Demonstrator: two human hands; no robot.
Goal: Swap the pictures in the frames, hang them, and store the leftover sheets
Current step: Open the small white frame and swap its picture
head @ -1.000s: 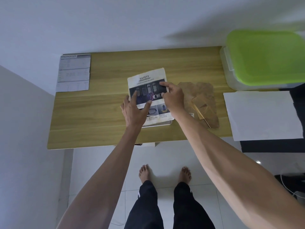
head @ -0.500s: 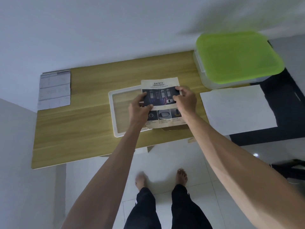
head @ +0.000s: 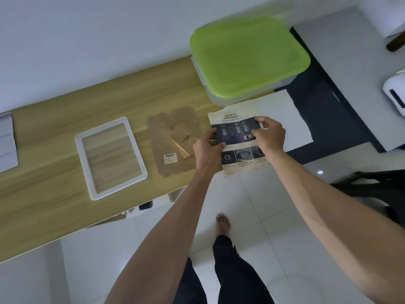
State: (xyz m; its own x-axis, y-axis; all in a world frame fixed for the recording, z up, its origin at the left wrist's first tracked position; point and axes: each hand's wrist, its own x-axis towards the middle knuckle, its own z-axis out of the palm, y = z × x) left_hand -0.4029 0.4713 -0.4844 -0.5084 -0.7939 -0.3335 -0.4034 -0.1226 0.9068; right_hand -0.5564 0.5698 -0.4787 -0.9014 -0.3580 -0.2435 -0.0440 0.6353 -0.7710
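Both hands hold a printed "SAFETY" sheet (head: 237,126) with car pictures above the right end of the wooden table (head: 54,202). My left hand (head: 207,150) grips its left edge and my right hand (head: 270,133) grips its right side. An empty white picture frame (head: 110,157) lies flat on the table to the left. Between frame and sheet lies the brown frame backing board (head: 175,141) with a small barcode label. A blank white sheet (head: 291,119) lies partly under the held sheet. Another grey printed sheet (head: 7,143) sits at the table's far left.
A clear storage box with a green lid (head: 247,55) stands at the table's right end against the wall. A white appliance (head: 395,93) sits at the far right. White tiled floor, my legs and a bare foot show below the table edge.
The "SAFETY" sheet has been lifted off the white frame and carried right, past the backing board, to over the blank white sheet. The frame now lies empty.
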